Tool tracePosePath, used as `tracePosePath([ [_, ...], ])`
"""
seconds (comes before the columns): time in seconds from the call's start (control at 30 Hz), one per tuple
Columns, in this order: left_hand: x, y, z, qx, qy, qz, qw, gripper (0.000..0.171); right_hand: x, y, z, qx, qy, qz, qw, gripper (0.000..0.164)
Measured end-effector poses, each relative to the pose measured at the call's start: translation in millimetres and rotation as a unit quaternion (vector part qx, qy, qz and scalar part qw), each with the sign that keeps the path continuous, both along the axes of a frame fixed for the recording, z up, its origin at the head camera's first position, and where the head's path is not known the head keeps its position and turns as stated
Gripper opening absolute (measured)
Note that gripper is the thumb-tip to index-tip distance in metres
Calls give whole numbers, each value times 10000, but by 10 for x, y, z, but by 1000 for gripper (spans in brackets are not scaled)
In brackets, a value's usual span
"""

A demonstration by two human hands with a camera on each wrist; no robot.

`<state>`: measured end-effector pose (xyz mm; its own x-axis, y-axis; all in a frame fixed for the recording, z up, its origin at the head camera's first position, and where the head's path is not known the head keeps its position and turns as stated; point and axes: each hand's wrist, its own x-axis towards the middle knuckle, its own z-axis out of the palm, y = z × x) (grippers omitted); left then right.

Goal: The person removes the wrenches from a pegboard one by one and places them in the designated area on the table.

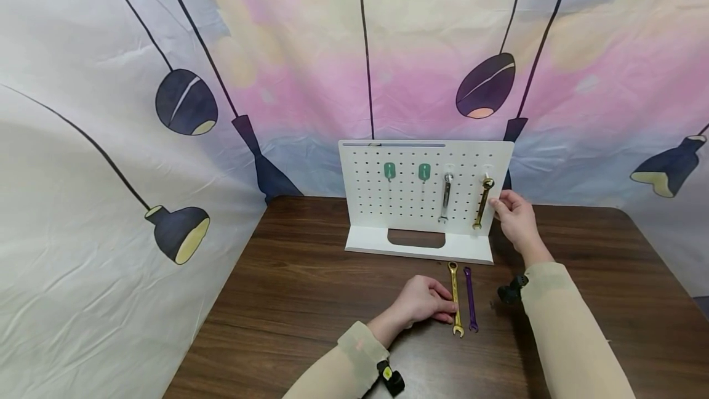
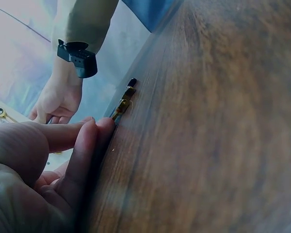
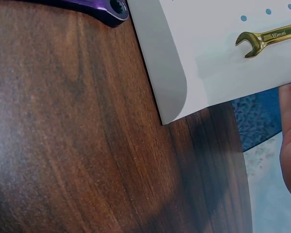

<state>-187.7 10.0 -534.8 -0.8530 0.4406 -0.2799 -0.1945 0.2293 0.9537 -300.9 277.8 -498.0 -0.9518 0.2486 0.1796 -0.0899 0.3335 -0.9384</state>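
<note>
My left hand is low over the table, its thumb and fingertips pinching a yellow-gold combination wrench that lies there. Close beside it lies a purple wrench; its ring end shows in the right wrist view. With the thumb at the front, my right hand grips the right edge of a white pegboard, its other fingers partly hidden behind. On the board near that hand hangs a gold wrench, marked 10mm in the right wrist view. A silver wrench hangs to its left.
Two green hooks are on the pegboard's left half. The board stands on the brown wooden table, near a backdrop cloth printed with lamps. Each wrist wears a small black camera.
</note>
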Motion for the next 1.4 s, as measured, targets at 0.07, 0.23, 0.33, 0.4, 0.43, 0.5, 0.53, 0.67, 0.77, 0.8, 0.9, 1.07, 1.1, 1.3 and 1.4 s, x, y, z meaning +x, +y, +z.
tracePosePath([
  [0.07,-4,-1,-2,29,4,-21,10000,13,-1,3,0,19,-18,-21,10000,30],
  [0.23,-6,-4,-7,98,-26,-31,9999,13,5,0,6,40,-96,-73,9999,31],
  [0.33,-3,-6,-2,102,-33,-20,9999,13,5,-6,9,51,-129,-72,9999,33],
  [0.4,-1,-9,6,105,-44,-14,9999,13,4,-9,11,53,-148,-71,9999,33],
  [0.43,1,-9,10,105,-52,-10,9999,13,5,-10,12,44,-152,-70,9999,32],
  [0.5,2,-10,20,126,-75,-18,9999,12,3,-9,12,39,-162,-73,9998,31],
  [0.53,2,-11,24,143,-85,-24,9999,12,3,-9,13,35,-161,-74,9998,31],
  [0.67,-6,-20,38,264,-155,-64,9995,12,-4,-2,10,34,-137,-69,9999,31],
  [0.77,-19,-31,32,387,-246,-101,9989,12,-8,-2,8,31,-131,-79,9999,32],
  [0.8,-22,-35,27,422,-275,-107,9987,12,-6,-3,7,36,-136,-83,9999,33],
  [0.9,-38,-45,8,516,-386,-161,9978,12,-4,-8,-3,11,-145,-97,9998,33],
  [1.07,-55,-60,-35,667,-559,-285,9958,11,14,-4,-36,-19,-193,-114,9997,33],
  [1.1,-62,-65,-39,712,-596,-318,9952,11,16,-2,-40,-10,-207,-117,9997,33],
  [1.3,-121,-95,-21,812,-621,-399,9940,11,1,2,-43,15,-149,-95,9998,35],
  [1.4,-149,-99,-30,846,-571,-389,9940,13,-5,4,-35,48,-154,-121,9998,34],
])
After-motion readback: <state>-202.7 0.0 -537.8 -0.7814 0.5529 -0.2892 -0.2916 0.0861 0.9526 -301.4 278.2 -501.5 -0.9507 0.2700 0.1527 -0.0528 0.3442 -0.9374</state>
